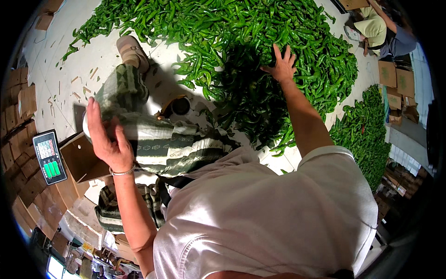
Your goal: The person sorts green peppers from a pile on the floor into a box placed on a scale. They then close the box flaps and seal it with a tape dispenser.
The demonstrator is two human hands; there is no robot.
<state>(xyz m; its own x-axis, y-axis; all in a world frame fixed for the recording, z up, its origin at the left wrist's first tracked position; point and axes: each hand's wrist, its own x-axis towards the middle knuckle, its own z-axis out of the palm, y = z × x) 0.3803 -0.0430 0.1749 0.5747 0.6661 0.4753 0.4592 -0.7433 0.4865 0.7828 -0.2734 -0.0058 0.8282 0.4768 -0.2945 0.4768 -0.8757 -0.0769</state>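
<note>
A wide heap of long green peppers (204, 23) covers the pale floor in front of me. My right hand (282, 67) reaches over the heap with its fingers spread, at or just above the peppers; whether it touches them I cannot tell. Nothing shows in its grip. My left hand (109, 139) is raised at the left, its fingers stretched upward and holding nothing, with a bracelet at the wrist. Close beside that hand stands an open cardboard box (83, 158). My body's shadow darkens the middle of the heap.
A scale display with green keys (46, 158) stands beyond the box, near stacked cartons (18, 135) on the left. A roll of tape (180, 105) lies by my leg. Another pepper heap (362, 135) and a crouching person (376, 30) are at the right.
</note>
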